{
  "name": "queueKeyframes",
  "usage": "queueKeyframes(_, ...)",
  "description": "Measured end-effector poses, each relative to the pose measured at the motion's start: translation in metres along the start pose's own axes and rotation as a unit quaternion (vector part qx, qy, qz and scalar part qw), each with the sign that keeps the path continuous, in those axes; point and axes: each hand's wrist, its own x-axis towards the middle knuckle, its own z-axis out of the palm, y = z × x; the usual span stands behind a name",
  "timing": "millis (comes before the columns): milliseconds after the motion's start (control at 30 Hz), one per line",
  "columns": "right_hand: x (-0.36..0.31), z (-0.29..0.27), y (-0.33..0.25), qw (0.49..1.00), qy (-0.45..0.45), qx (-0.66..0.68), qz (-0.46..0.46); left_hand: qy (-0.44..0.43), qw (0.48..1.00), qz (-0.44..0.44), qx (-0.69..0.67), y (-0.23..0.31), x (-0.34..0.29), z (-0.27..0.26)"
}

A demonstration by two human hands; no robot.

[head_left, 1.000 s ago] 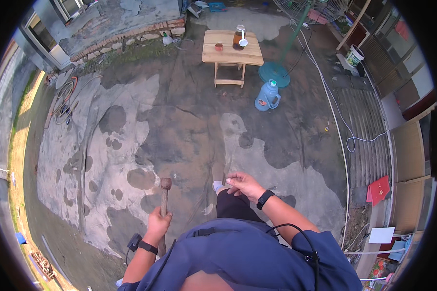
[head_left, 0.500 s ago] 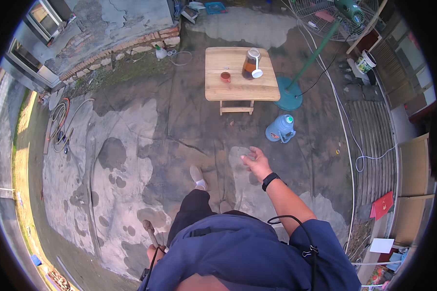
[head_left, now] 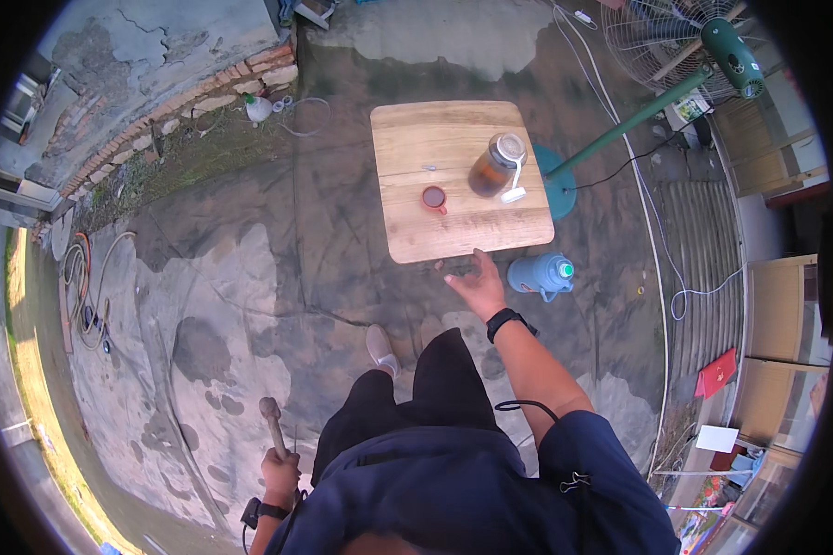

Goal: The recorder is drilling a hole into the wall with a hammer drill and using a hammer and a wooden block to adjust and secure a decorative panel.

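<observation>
My left hand (head_left: 280,474) is closed round the handle of a short stick-like tool with a rounded knob (head_left: 270,410); it may be a wooden mallet or pestle, and its exact kind is unclear. My right hand (head_left: 479,289) reaches forward, fingers apart and holding nothing, at the near edge of a small wooden folding table (head_left: 416,236). Whether the fingertips touch the edge I cannot tell. On the tabletop stand a reddish-brown cup (head_left: 434,197) and a clear pitcher (head_left: 492,174) of amber liquid with a white lid. Right of my right hand, a blue thermos flask (head_left: 535,274) is on the ground.
A large green standing fan (head_left: 662,106) rises behind the table on the right, its cable and a white hose along the ground. A coiled hose (head_left: 83,287) lies far left. A low brick ledge (head_left: 204,106) runs at back left. A red folder (head_left: 715,373) lies right.
I have stepped closer to the table. My right hand has moved from open ground to the table's near edge. My left hand and its tool have come more fully into view.
</observation>
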Motion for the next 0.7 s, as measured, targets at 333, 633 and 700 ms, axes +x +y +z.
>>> queueKeyframes(333,0.143,0.047,0.011,0.991,0.019,-0.121,-0.058,0.0,0.995,-0.089,0.05,0.048,0.02,0.025)
queueKeyframes(633,0.188,0.061,0.008,0.975,0.016,-0.204,-0.084,-0.009,0.976,-0.11,0.189,0.09,0.011,0.058)
queueKeyframes(700,0.194,0.066,0.007,0.975,0.012,-0.211,-0.062,-0.013,0.974,-0.102,0.204,0.087,0.016,0.059)
